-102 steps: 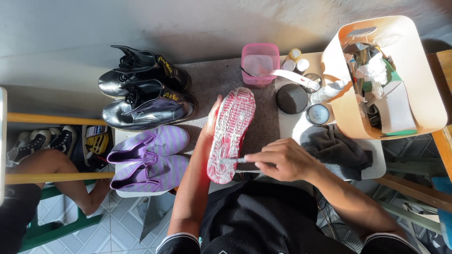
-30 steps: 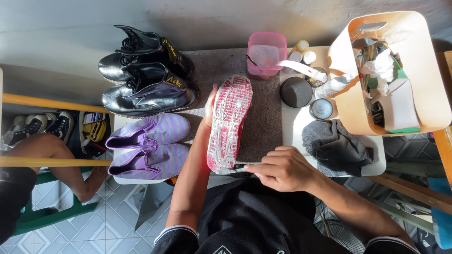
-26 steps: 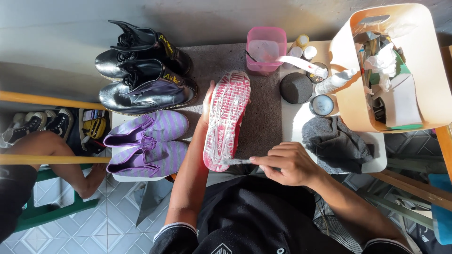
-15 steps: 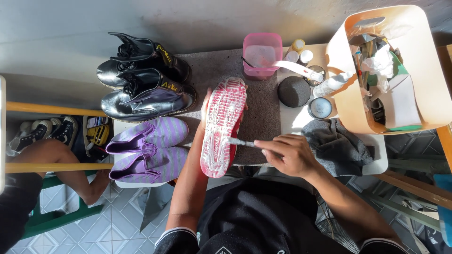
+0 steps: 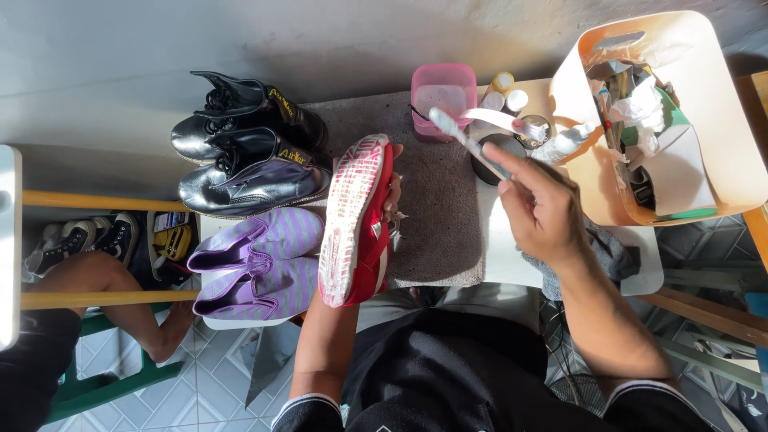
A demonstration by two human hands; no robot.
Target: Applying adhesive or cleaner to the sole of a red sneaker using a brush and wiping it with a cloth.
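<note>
Bench (image 5: 496,264) under the work carries a grey mat (image 5: 436,216), and on it, largest first, a cream tub (image 5: 724,104) of tubes and rags at the right, a pair of black boots (image 5: 248,156) and a pair of purple striped slip-ons (image 5: 256,264) at the left; the red shoe (image 5: 356,220) stands on its side between them, pale worn sole turned towards the slip-ons, the left hand (image 5: 392,196) wrapped around its far side with only the fingertips showing over the edge; the right hand (image 5: 544,212) is closed around the handle of a white toothbrush (image 5: 464,140), lifted well clear of the shoe, its head hanging just in front of the small pink tub (image 5: 444,92); a dark round tin (image 5: 496,152) and little jars (image 5: 508,88) sit beside that tub, a grey cloth (image 5: 600,252) under the right wrist; judged from this, the step is wetting the bristles, and it goes best with a shallow dip and a light shake over the tub so drips miss the mat; the left hand should keep the sole braced and tilted to the light, so the brush can return to the grooves in short strokes along the tread
</note>
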